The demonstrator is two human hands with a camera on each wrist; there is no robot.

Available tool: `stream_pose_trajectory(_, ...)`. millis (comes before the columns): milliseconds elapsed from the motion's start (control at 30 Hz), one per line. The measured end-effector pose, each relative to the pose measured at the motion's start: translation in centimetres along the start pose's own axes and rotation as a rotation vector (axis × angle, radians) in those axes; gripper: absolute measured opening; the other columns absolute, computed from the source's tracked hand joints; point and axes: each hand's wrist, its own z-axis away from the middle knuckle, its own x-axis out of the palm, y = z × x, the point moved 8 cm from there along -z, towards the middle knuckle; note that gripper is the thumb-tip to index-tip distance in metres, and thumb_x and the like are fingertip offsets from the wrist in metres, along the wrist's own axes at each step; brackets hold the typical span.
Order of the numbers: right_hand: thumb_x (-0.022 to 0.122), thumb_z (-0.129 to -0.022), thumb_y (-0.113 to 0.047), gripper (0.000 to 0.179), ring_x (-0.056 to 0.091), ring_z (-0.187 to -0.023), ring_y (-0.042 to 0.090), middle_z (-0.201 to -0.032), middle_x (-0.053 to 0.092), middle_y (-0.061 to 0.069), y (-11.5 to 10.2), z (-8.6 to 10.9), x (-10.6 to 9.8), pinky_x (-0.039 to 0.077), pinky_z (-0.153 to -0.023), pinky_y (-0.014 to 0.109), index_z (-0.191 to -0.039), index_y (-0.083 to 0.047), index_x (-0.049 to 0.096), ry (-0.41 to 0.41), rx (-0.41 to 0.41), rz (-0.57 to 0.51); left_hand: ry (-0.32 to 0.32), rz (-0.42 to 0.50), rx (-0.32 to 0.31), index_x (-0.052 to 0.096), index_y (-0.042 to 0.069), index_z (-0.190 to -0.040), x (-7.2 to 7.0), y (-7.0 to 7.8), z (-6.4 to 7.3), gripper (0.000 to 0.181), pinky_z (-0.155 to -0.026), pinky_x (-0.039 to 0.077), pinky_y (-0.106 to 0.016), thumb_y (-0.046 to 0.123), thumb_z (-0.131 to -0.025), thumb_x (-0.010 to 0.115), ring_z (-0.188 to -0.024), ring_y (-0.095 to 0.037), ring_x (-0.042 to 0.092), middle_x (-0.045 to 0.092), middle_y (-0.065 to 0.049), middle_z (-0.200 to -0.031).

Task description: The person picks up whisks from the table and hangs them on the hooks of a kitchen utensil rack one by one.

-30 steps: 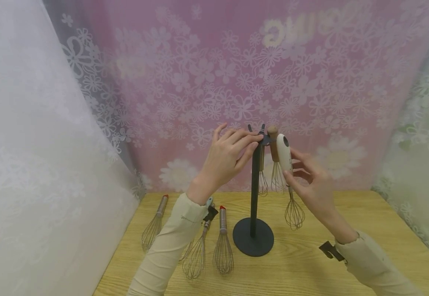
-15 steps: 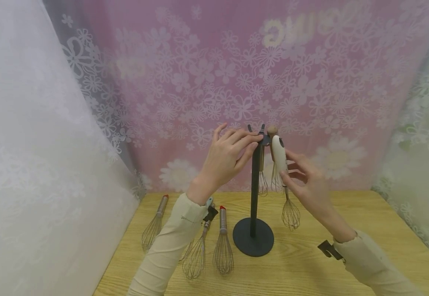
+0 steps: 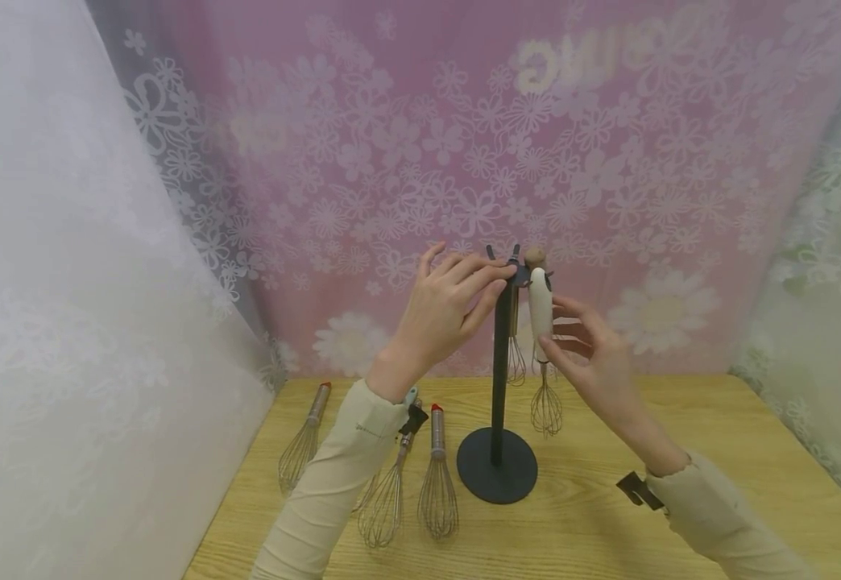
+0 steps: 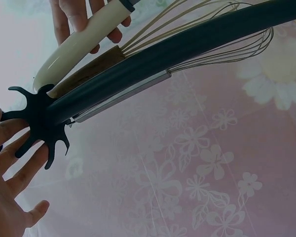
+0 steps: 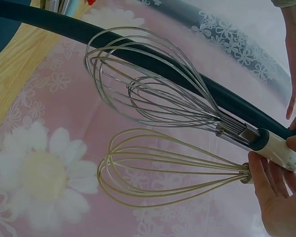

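Observation:
My right hand [image 3: 598, 354] pinches the white handle of a whisk [image 3: 540, 310] between thumb and fingers, its wire loops pointing down. The handle's top is right at the hooks of a dark stand [image 3: 499, 387]. With fairly straight fingers, my left hand [image 3: 445, 302] touches the stand's top; in the left wrist view, the fingers lie against the hooked crown [image 4: 39, 116]. Behind the white handle hangs a wooden-handled whisk [image 3: 535, 256]. A metal-handled whisk [image 4: 123, 96] hangs beside the pole. Much of the wooden handle is hidden in the head view.
Left of the stand, a red-tipped whisk [image 3: 312, 431] and another red-tipped whisk [image 3: 438, 483] lie on the wooden table [image 3: 594, 515]. A whisk [image 3: 384, 503] with a light blue end lies between them, partly under my left forearm. A floral curtain [image 3: 406, 161] stands behind.
My right hand has moved left with the white-handled whisk, bringing its handle to the stand's hooks and in front of the wooden one. The left hand has stayed in place.

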Motion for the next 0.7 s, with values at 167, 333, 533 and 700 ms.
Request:
stream_pose_trajectory(167, 0.074, -0.085, 0.012, 0.064, 0.061, -0.099, -0.009, -0.12, 0.065, 0.018, -0.12, -0.07, 0.07, 0.054, -0.084, 0.012, -0.143, -0.006, 0.055, 0.01, -0.01, 0.022, 0.0, 0.003, -0.003, 0.073, 0.021, -0.125, 0.03, -0.05, 0.0, 0.027, -0.122, 0.023, -0.052, 0.028, -0.105, 0.056, -0.112, -0.02, 0.064, 0.071, 0.002, -0.118)
stream_pose_trajectory(333, 0.075, -0.084, 0.013, 0.063, 0.061, -0.098, -0.008, -0.119, 0.065, 0.018, -0.19, -0.14, 0.05, 0.054, -0.084, 0.011, -0.142, -0.003, 0.056, 0.026, -0.023, 0.022, 0.004, 0.006, -0.001, 0.073, 0.021, -0.125, 0.0, -0.03, -0.03, 0.027, -0.122, 0.024, -0.052, 0.028, -0.105, 0.056, -0.112, -0.02, 0.064, 0.071, 0.002, -0.118)
stream_pose_trajectory(533, 0.076, -0.083, 0.013, 0.063, 0.062, -0.096, -0.006, -0.117, 0.065, 0.017, -0.1, -0.25, -0.03, 0.054, -0.082, 0.012, -0.14, -0.004, 0.057, 0.036, -0.031, 0.018, 0.004, 0.01, -0.006, 0.073, 0.02, -0.125, 0.0, 0.06, -0.1, 0.027, -0.121, 0.024, -0.052, 0.027, -0.105, 0.056, -0.112, -0.02, 0.064, 0.071, 0.002, -0.118)
stream_pose_trajectory(700, 0.074, -0.088, 0.008, 0.056, 0.064, -0.095, -0.002, -0.116, 0.066, 0.014, -0.01, -0.28, -0.14, 0.054, -0.082, 0.012, -0.14, -0.006, 0.058, 0.042, -0.01, -0.001, -0.001, 0.01, -0.015, 0.073, 0.021, -0.125, -0.04, 0.06, -0.1, 0.027, -0.121, 0.025, -0.053, 0.027, -0.105, 0.056, -0.111, -0.02, 0.064, 0.071, 0.002, -0.119)
